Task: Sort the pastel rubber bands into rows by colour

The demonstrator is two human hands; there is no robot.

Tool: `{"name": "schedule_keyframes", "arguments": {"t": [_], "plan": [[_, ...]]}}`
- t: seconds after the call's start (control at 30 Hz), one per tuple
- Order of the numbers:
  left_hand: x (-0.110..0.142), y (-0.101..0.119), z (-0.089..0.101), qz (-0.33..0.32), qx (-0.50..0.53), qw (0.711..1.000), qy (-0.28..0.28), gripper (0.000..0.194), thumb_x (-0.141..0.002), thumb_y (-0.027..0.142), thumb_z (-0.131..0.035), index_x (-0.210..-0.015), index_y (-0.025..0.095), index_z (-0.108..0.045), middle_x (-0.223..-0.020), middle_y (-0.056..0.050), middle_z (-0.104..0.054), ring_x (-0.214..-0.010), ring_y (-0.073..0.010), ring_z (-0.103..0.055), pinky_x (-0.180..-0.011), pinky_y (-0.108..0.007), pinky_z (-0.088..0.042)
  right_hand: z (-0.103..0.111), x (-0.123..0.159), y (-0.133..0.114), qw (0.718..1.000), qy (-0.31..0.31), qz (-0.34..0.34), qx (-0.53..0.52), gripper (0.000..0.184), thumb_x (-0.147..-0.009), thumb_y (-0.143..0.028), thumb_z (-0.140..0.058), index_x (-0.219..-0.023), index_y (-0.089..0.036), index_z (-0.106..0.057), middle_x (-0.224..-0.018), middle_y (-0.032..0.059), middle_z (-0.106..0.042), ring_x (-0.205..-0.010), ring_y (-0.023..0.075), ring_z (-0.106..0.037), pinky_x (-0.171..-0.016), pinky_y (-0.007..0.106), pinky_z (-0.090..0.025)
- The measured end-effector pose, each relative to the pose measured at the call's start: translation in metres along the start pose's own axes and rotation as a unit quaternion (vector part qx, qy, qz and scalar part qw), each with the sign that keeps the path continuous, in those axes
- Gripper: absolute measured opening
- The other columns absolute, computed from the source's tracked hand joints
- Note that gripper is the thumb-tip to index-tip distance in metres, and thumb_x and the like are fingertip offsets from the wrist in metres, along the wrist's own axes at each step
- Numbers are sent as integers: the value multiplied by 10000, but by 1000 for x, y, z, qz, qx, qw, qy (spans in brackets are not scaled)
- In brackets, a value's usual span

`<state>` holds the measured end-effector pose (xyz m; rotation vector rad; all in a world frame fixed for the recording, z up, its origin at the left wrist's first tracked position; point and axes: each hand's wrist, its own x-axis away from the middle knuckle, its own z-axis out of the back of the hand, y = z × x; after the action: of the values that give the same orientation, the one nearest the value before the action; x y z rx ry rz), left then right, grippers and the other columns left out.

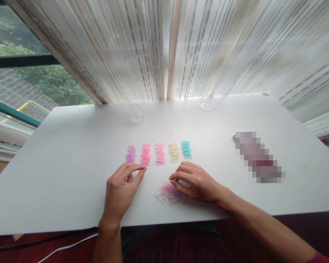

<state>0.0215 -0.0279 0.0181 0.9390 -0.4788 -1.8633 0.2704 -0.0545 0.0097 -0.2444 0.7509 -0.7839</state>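
Observation:
Small, thin looped pieces, like paper clips or little bands, lie sorted by colour in short columns: purple (131,153), coral pink (146,153), light pink (160,152), pale yellow (173,152) and turquoise (186,149). My left hand (120,188) is at the near end of the coral-pink column, thumb and forefinger pinched on what looks like a thin pink looped piece. Over the right side of a loose mixed pile of looped pieces (168,193) is my right hand (196,180). Its fingers are bent and its fingertips close together; whatever they grip is too small to make out.
On the white table (71,175), a clear round container (135,114) and a clear lid (206,106) lie near the back edge. A pixelated, blurred-out object (257,157) rests at the right. Striped curtains (131,47) hang behind the table, beside a window at left.

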Motion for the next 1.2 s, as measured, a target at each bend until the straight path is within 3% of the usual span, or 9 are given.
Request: {"name": "schedule_keyframes", "arguments": {"t": [0.13,0.57,0.9,1.07,1.13,1.2], "plan": [[-9,-11,6,16,-74,997,33,90,-917,274,-703,-940,226,-776,-864,4,-701,-552,-102,-464,-593,-248,-442,1,0,0,1000,-10,3,-2,158,-1005,-208,-544,-930,-189,-683,-758,43,-677,-688,163,-579,-663,290,-476],[-9,-22,3,38,-126,991,13,161,-936,351,-679,-971,233,-783,-882,-1,-711,-604,-127,-558,-634,-253,-456,1,0,0,1000,-12,7,5,150,-1002,-203,-553,-921,-188,-679,-760,40,-669,-687,161,-576,-666,284,-466],[-8,-21,2,46,-140,989,14,149,-936,325,-684,-990,230,-787,-886,10,-702,-610,-119,-561,-635,-248,-448,2,0,0,1000,-11,6,5,168,-1005,-207,-547,-921,-179,-689,-758,43,-674,-690,165,-574,-669,290,-467],[-5,-13,3,22,-136,989,51,133,-956,271,-661,-992,204,-770,-876,7,-687,-558,-99,-496,-618,-243,-443,1,0,1,1000,-6,8,3,170,-1006,-205,-544,-919,-180,-688,-755,44,-672,-689,164,-570,-665,288,-467],[-2,-6,4,-2,-111,993,32,138,-972,264,-641,-1020,205,-756,-882,7,-681,-550,-94,-477,-617,-240,-450,0,1,1,1000,-1,6,6,164,-1001,-199,-549,-916,-180,-687,-752,43,-671,-688,166,-567,-666,289,-467],[3,1,7,-28,-68,996,-48,147,-983,257,-625,-1071,225,-738,-914,10,-686,-564,-92,-491,-621,-232,-463,0,1,2,1000,5,2,10,151,-992,-190,-555,-917,-179,-686,-753,44,-671,-692,170,-566,-668,292,-470]]}}
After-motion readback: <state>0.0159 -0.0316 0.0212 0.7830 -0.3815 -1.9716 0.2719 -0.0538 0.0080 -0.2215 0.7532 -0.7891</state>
